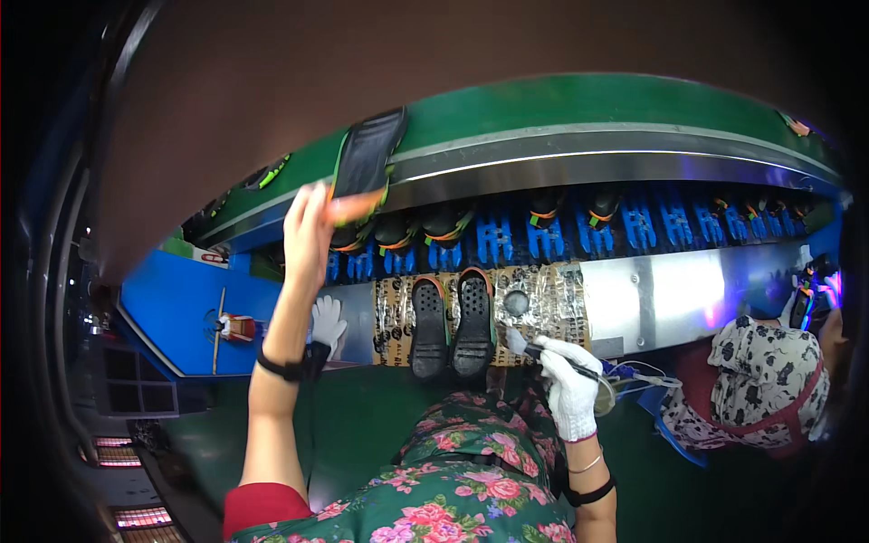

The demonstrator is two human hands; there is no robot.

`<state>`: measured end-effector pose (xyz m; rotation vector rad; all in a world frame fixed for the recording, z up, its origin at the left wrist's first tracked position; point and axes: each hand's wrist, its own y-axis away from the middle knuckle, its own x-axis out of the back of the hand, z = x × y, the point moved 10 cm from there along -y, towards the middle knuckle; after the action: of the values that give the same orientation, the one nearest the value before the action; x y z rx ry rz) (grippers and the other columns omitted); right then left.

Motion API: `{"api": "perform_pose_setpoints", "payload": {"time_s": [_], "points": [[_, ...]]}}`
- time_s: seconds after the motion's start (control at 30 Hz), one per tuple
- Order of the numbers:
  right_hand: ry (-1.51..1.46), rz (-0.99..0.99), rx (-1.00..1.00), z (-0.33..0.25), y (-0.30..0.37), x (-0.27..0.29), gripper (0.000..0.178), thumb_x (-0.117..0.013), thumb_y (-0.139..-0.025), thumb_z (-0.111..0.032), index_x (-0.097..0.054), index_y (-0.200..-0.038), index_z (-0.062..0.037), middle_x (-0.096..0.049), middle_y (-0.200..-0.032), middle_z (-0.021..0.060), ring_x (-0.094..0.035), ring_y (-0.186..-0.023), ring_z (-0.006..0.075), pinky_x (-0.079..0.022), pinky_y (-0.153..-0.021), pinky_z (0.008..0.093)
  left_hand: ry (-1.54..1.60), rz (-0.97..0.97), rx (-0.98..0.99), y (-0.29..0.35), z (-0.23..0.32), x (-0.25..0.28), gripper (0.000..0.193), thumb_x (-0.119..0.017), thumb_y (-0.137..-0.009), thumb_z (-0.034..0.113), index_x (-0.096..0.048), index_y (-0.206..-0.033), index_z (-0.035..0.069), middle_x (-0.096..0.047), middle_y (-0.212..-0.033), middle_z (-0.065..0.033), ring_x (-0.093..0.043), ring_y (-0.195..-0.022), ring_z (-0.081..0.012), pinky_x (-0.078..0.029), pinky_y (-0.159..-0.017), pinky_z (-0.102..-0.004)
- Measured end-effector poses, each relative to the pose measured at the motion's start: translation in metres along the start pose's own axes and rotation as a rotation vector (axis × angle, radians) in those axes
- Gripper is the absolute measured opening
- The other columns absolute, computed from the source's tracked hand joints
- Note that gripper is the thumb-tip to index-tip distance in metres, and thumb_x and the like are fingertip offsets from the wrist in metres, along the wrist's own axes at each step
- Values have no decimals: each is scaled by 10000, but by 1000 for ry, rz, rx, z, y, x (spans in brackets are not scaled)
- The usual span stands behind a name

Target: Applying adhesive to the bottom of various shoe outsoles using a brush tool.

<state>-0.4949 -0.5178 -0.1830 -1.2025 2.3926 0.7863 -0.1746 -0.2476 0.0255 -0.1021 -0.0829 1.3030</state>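
Observation:
My left hand (309,231) is bare and grips the near end of a black clog (369,149) with an orange strap, held out over the green conveyor; motion blurs the strap near my fingers. A white knit glove covers my right hand (573,389), which is closed on a dark-handled brush (579,359). Its pale bristles (515,340) hang over the taped work surface. Left of the brush, two black clogs stand side by side, one clog (430,326) and another clog (473,330), with holes at their far ends and orange on their rims.
Behind the metal ledge (656,290) runs a row of blue holders (493,238), several carrying dark clogs. The green conveyor (561,101) lies beyond. At left are a white glove (329,321) and a blue panel (181,312). A person (760,380) works at right.

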Motion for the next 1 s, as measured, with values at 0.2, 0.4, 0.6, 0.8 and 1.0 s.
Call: {"api": "perform_pose_setpoints", "payload": {"time_s": [0.2,0.4,0.6,0.8,1.0], "points": [[-185,-152,34,-29,-4,-54,280,-700,-857,58,-743,-1132,84,-772,-1002,140,-631,-710,111,-509,-667,231,304,40,216,88,-73,-3,867,-730,-811,32,-316,-1571,79,-600,-1317,-131,-650,-1196,-266,-541,-1032,-399],[-213,-225,-3,-70,11,-116,236,-697,-871,54,-739,-1102,72,-745,-1179,223,-704,-843,152,-565,-751,258,749,-69,737,142,-149,-50,400,-600,-795,224,-676,-1083,-44,-747,-955,-177,-742,-834,-307,-612,-816,-411],[241,-415,334,-108,25,-169,234,-798,-841,24,-782,-1074,30,-774,-1122,139,-736,-967,190,-583,-866,301,824,-314,735,200,-150,-100,660,-664,-764,70,-519,-1388,-88,-681,-1277,-221,-691,-1170,-331,-523,-1087,-474],[562,-388,838,-141,44,-179,209,-789,-767,85,-772,-971,40,-771,-1071,175,-702,-786,192,-576,-726,337,1235,-290,819,206,-129,-143,1163,-243,-839,968,-469,-1521,54,-624,-1408,-172,-641,-1244,-343,-498,-1086,-515],[767,-379,911,-128,55,-181,245,-816,-754,50,-791,-989,-16,-780,-1037,147,-726,-827,235,-574,-740,348,1449,-619,626,206,-98,-166,1011,-228,-925,888,-386,-1600,153,-496,-1571,-97,-505,-1418,-307,-413,-1176,-508]]}}
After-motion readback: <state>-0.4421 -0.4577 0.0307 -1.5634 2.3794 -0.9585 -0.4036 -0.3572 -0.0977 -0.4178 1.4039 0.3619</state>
